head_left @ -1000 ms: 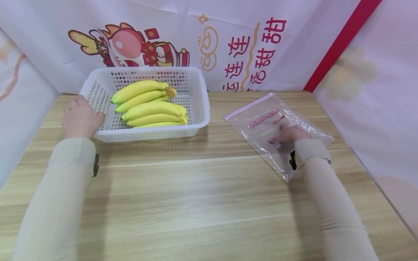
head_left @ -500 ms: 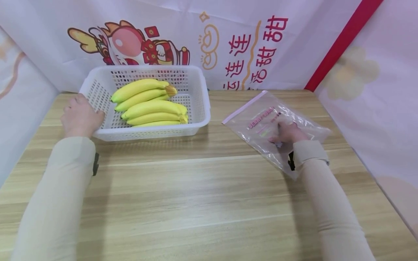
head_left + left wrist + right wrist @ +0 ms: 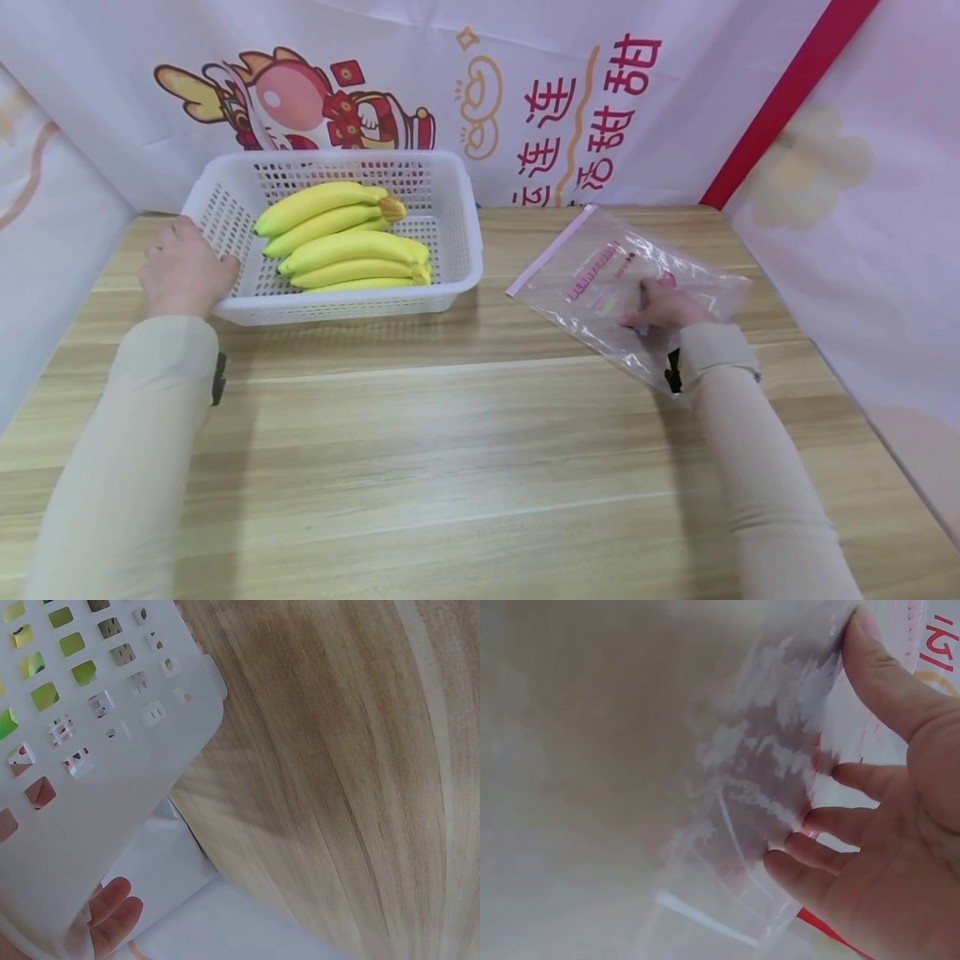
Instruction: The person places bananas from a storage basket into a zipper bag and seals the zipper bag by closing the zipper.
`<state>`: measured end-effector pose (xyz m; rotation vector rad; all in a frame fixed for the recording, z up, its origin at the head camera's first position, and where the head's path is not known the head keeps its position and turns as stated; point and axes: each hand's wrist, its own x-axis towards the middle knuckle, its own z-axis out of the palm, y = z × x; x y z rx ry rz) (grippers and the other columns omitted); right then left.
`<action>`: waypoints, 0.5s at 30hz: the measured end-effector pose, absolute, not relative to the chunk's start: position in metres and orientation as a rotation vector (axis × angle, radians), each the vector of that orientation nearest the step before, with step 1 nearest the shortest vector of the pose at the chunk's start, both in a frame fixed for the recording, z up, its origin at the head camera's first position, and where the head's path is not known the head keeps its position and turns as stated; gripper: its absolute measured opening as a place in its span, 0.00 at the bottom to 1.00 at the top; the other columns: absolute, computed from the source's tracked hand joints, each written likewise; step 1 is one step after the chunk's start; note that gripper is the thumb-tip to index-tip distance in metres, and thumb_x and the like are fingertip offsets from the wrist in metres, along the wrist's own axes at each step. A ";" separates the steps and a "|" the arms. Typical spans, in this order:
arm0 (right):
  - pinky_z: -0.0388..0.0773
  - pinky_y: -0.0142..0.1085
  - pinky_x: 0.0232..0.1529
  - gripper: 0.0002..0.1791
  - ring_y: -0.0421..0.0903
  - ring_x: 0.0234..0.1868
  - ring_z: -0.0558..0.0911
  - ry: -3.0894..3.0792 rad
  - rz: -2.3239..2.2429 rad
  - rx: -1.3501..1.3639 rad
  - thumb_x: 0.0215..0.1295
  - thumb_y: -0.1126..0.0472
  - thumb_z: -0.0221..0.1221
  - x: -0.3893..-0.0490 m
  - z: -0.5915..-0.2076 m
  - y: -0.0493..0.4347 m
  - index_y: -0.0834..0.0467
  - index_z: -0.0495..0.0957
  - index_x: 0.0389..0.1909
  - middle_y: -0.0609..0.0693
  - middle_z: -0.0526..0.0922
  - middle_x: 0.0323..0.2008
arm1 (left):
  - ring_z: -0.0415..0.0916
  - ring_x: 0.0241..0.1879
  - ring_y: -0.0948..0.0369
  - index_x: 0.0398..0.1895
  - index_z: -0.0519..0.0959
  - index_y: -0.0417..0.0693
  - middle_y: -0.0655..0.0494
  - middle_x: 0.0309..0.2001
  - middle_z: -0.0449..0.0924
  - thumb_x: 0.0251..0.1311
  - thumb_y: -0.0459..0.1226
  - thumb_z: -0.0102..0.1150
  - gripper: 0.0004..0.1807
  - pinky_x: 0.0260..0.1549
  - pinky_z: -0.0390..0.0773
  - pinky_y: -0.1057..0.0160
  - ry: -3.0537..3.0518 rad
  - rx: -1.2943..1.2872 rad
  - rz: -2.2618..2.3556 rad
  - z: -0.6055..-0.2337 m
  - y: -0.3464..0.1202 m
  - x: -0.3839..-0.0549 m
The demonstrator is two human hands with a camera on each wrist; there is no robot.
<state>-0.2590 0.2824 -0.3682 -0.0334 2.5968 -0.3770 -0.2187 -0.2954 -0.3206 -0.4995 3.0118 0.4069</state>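
Clear zip-top bag [image 3: 570, 275] lies spread on the right side of the wooden table [image 3: 420, 467], askew, its pale purple sealing strip [image 3: 550, 251] angled toward the back-left. From where I stand, the right hand [image 3: 663, 304] seems to be governing that slippery film: fingers spread and gently bent, tips touching the plastic, thumb held apart; I cannot tell whether any fold is caught between them. Well apart to the left is the white perforated basket [image 3: 352, 312], with two bunches of bananas inside, the rear bunch [image 3: 322, 208] and the front bunch [image 3: 348, 247]. The left hand [image 3: 183, 271] grips the basket's left end, fingers curled around the rim, presumably to steady it. Both arms reach forward in cream sleeves [image 3: 765, 467], and a printed cloth [image 3: 697, 83] hangs behind.
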 end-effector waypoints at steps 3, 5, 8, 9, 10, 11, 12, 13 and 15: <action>0.56 0.65 0.68 0.47 0.74 0.67 0.57 2.584 -0.397 -0.068 0.64 0.45 0.58 -0.260 -0.369 0.286 0.67 0.46 0.71 0.74 0.53 0.68 | 0.55 0.56 0.27 0.69 0.35 0.21 0.17 0.61 0.50 0.66 0.46 0.40 0.44 0.53 0.65 0.31 3.013 -0.503 0.414 -0.321 -0.297 -0.218; 0.55 0.64 0.68 0.47 0.73 0.68 0.55 2.585 -0.410 -0.110 0.64 0.46 0.58 -0.260 -0.370 0.288 0.67 0.45 0.71 0.74 0.52 0.69 | 0.55 0.56 0.27 0.69 0.35 0.21 0.17 0.61 0.50 0.66 0.46 0.40 0.44 0.54 0.65 0.30 3.014 -0.503 0.418 -0.321 -0.297 -0.218; 0.53 0.63 0.69 0.47 0.72 0.68 0.54 2.586 -0.437 -0.192 0.64 0.49 0.59 -0.262 -0.371 0.292 0.69 0.45 0.71 0.74 0.52 0.67 | 0.55 0.56 0.27 0.69 0.35 0.21 0.17 0.61 0.50 0.66 0.46 0.41 0.44 0.54 0.64 0.30 3.018 -0.506 0.423 -0.321 -0.297 -0.218; 0.52 0.63 0.70 0.47 0.72 0.69 0.53 2.580 -0.449 -0.205 0.64 0.50 0.59 -0.262 -0.371 0.292 0.70 0.44 0.71 0.74 0.52 0.67 | 0.55 0.56 0.27 0.69 0.35 0.21 0.17 0.61 0.51 0.66 0.46 0.41 0.44 0.54 0.64 0.30 3.018 -0.508 0.425 -0.321 -0.297 -0.217; 0.51 0.63 0.70 0.47 0.73 0.69 0.52 2.573 -0.461 -0.218 0.64 0.51 0.59 -0.263 -0.372 0.292 0.70 0.43 0.71 0.75 0.51 0.68 | 0.55 0.56 0.27 0.69 0.35 0.21 0.17 0.61 0.51 0.66 0.46 0.41 0.44 0.54 0.64 0.30 3.018 -0.507 0.425 -0.321 -0.296 -0.217; 0.50 0.63 0.70 0.47 0.73 0.69 0.51 2.567 -0.472 -0.233 0.64 0.52 0.59 -0.263 -0.372 0.293 0.71 0.43 0.71 0.76 0.51 0.67 | 0.55 0.56 0.27 0.69 0.35 0.21 0.18 0.61 0.51 0.66 0.46 0.41 0.44 0.54 0.64 0.30 3.018 -0.508 0.427 -0.321 -0.296 -0.217; 0.49 0.63 0.71 0.48 0.73 0.69 0.50 2.559 -0.485 -0.239 0.64 0.54 0.59 -0.263 -0.372 0.293 0.72 0.42 0.71 0.76 0.50 0.67 | 0.55 0.56 0.27 0.69 0.35 0.21 0.18 0.61 0.51 0.66 0.46 0.41 0.44 0.55 0.64 0.30 3.018 -0.508 0.429 -0.321 -0.296 -0.218; 0.48 0.63 0.71 0.48 0.74 0.69 0.49 2.549 -0.499 -0.243 0.64 0.55 0.59 -0.264 -0.371 0.292 0.72 0.41 0.71 0.77 0.49 0.68 | 0.55 0.56 0.27 0.69 0.35 0.21 0.18 0.61 0.51 0.66 0.46 0.41 0.44 0.55 0.64 0.30 3.017 -0.508 0.429 -0.321 -0.296 -0.218; 0.46 0.63 0.71 0.48 0.74 0.70 0.47 2.533 -0.530 -0.231 0.63 0.57 0.60 -0.264 -0.369 0.290 0.73 0.40 0.71 0.77 0.46 0.69 | 0.55 0.57 0.27 0.69 0.35 0.22 0.18 0.62 0.50 0.66 0.46 0.40 0.44 0.55 0.64 0.30 3.014 -0.509 0.433 -0.321 -0.296 -0.217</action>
